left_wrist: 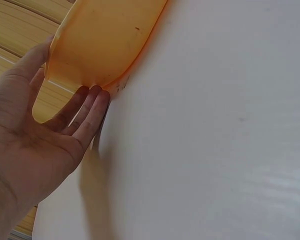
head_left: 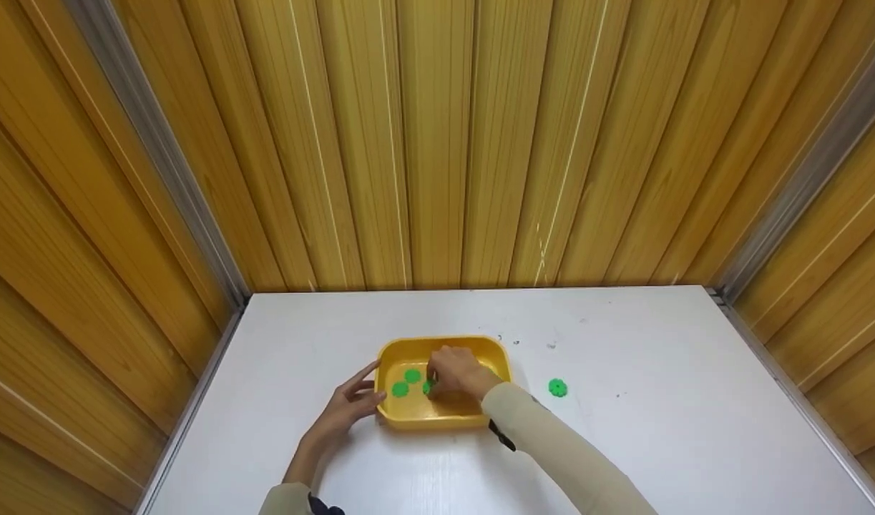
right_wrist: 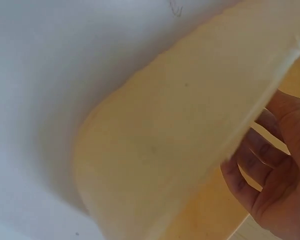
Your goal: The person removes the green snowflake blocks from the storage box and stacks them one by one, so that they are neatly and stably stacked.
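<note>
A yellow plastic tray (head_left: pixel 437 423) stands on the white table. My left hand (head_left: pixel 345 409) holds its left end, thumb at the rim and fingers against the outer wall; in the left wrist view the fingertips (left_wrist: pixel 95 92) touch the tray low down. My right hand (head_left: pixel 455 370) reaches down into the tray and pinches a green flower-shaped plastic piece (head_left: pixel 428 387), partly covered by the fingers. Two similar green pieces, one behind (head_left: pixel 412 375) and one in front (head_left: pixel 400 389), lie on the tray floor to the left. The tray wall (right_wrist: pixel 160 130) hides the right fingertips in the right wrist view.
Another green flower-shaped piece (head_left: pixel 558 388) lies on the table (head_left: pixel 659 443) right of the tray. Small dark marks dot the tabletop behind the tray. Yellow wood-look panels (head_left: pixel 437 143) rise at the back and both sides, with grey metal posts in the corners.
</note>
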`<action>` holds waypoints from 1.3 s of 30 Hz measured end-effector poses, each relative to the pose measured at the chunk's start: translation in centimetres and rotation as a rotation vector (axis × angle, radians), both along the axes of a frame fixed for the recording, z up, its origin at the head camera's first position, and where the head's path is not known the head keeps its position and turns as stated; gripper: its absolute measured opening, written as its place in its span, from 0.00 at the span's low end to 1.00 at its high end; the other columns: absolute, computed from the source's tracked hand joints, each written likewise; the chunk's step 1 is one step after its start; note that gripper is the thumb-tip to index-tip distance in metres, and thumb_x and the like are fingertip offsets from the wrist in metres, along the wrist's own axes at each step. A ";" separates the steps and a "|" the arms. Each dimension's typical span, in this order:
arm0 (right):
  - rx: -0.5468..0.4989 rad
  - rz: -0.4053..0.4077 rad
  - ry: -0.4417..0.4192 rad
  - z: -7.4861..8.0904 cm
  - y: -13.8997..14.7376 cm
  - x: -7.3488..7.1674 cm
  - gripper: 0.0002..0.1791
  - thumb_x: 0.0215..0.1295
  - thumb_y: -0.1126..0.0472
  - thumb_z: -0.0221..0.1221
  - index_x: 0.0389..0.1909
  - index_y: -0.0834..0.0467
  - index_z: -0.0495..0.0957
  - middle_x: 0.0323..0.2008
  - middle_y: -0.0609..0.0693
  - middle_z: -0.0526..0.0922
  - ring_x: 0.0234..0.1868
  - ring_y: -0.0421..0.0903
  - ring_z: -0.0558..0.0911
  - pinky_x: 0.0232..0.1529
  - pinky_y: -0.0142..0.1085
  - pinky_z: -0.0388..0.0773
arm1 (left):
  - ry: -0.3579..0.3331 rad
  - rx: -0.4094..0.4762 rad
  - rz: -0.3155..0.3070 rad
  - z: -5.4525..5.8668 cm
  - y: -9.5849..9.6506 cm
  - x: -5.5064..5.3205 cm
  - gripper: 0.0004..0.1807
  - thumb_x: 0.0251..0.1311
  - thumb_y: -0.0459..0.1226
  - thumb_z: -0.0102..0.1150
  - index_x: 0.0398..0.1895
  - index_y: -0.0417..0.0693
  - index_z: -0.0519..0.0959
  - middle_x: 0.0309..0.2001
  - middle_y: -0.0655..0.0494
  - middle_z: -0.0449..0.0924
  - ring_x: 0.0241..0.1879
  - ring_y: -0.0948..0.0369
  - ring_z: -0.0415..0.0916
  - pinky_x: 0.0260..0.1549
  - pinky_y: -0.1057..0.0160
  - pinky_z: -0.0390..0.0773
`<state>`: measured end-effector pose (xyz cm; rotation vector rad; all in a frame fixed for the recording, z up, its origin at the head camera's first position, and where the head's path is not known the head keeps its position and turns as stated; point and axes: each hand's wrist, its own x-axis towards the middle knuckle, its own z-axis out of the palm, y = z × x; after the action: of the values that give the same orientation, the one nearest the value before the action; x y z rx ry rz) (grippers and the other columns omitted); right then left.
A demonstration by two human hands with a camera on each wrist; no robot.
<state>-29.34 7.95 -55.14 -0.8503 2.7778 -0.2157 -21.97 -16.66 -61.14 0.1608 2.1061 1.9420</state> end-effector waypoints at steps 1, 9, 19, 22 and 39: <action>-0.004 -0.002 -0.007 0.1 0.3 0.1 0.15 0.57 0.51 0.75 0.43 0.53 0.91 0.40 0.47 0.91 0.40 0.43 0.86 0.46 0.40 0.86 | -0.005 -0.001 0.001 0.0 0.1 0.0 0.39 0.71 0.42 0.62 0.81 0.56 0.58 0.69 0.34 0.66 0.61 0.52 0.77 0.59 0.57 0.84; -0.082 0.040 0.020 1.7 3.2 0.5 0.15 0.64 0.55 0.70 0.48 0.58 0.89 0.43 0.52 0.91 0.43 0.47 0.88 0.48 0.41 0.88 | -0.006 -0.007 0.014 0.1 0.4 0.2 0.38 0.71 0.41 0.61 0.81 0.56 0.58 0.70 0.33 0.65 0.61 0.51 0.77 0.59 0.55 0.84; -0.116 0.021 0.142 3.7 7.0 0.9 0.15 0.63 0.55 0.71 0.48 0.58 0.87 0.42 0.53 0.89 0.44 0.51 0.86 0.43 0.48 0.87 | 0.010 -0.009 0.005 0.1 0.1 -0.1 0.38 0.71 0.42 0.61 0.81 0.54 0.57 0.69 0.32 0.65 0.60 0.52 0.77 0.57 0.58 0.84; -0.135 0.005 0.157 4.1 8.0 1.0 0.17 0.64 0.54 0.70 0.50 0.57 0.87 0.42 0.53 0.87 0.42 0.50 0.85 0.41 0.47 0.87 | 0.000 -0.003 0.010 0.0 0.2 -0.1 0.38 0.71 0.41 0.61 0.81 0.55 0.58 0.69 0.32 0.66 0.60 0.53 0.77 0.58 0.57 0.84; -0.198 -0.066 0.188 5.1 14.1 1.8 0.17 0.64 0.55 0.70 0.51 0.57 0.87 0.43 0.51 0.87 0.37 0.46 0.84 0.35 0.40 0.86 | -0.021 0.000 0.033 0.0 0.6 0.1 0.38 0.71 0.40 0.62 0.81 0.56 0.59 0.69 0.34 0.66 0.60 0.52 0.77 0.58 0.56 0.84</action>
<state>-27.57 22.00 -50.02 -0.8650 3.0010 -0.4505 -21.89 -16.10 -61.10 0.1054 2.1083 1.9542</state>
